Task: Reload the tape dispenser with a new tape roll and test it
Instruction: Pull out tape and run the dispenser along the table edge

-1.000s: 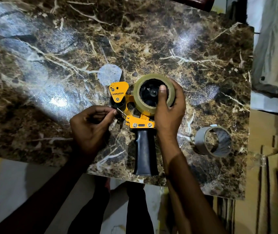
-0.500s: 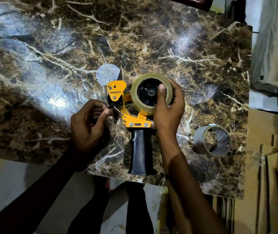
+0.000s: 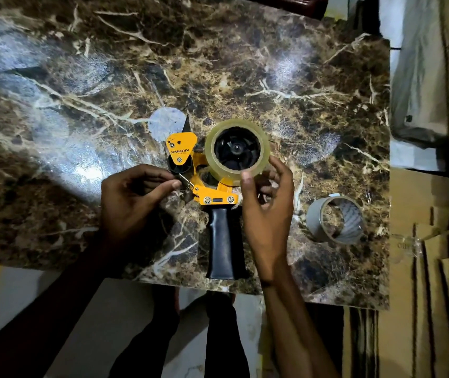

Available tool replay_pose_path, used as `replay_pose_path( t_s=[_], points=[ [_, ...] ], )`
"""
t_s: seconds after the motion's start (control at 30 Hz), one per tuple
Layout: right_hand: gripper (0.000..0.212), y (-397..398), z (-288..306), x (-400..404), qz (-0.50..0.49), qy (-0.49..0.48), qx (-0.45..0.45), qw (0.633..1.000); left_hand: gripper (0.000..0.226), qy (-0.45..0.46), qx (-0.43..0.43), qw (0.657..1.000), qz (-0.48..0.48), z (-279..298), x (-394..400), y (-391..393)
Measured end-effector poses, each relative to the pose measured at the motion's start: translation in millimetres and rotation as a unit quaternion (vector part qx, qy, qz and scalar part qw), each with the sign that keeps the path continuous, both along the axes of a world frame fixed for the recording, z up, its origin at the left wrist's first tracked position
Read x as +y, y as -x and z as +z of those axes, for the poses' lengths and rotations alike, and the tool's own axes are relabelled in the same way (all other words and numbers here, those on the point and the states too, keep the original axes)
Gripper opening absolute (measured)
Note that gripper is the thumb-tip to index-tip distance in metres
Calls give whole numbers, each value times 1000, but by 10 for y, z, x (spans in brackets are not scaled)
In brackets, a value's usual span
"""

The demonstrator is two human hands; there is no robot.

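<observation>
I read "XMUNIX" on yellow tape dispenser (image 3: pixel 190 170); left hand (image 3: pixel 133 197) pinched its metal tab (image 3: pixel 186 181), right hand (image 3: pixel 267 203) loose by tape roll (image 3: pixel 237 149).

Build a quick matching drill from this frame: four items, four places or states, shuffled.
Items:
1. new tape roll
2. empty core
3. dispenser handle
4. left hand

Places or states:
A. black, pointing toward the table's near edge
B. lying alone near the table's right edge
C. mounted on the dispenser's black hub
D. pinching at the small metal tab beside the front roller

Pairs: 1-C, 2-B, 3-A, 4-D
</observation>
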State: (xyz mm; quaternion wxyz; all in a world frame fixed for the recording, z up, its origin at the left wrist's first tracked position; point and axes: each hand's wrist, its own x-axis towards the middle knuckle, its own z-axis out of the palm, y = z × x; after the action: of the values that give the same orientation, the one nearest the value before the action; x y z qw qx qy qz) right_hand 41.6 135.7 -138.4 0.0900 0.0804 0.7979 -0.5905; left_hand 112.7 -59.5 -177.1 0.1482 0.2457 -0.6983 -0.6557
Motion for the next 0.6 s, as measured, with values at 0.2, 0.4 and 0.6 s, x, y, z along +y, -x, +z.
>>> replay_pose_path(
  t_s=[0.2, 0.4, 0.6],
  points=[
    [69, -238, 93, 135, 61, -37, -197, 978, 12, 25, 1, 997, -69, 55, -111, 12],
    [46, -268, 140, 108, 128, 84, -354, 923, 7, 35, -8, 994, -105, 73, -196, 40],
    [46, -256, 56, -18, 177, 300, -449, 823, 9, 48, -18, 991, -120, 44, -234, 83]
  ],
)
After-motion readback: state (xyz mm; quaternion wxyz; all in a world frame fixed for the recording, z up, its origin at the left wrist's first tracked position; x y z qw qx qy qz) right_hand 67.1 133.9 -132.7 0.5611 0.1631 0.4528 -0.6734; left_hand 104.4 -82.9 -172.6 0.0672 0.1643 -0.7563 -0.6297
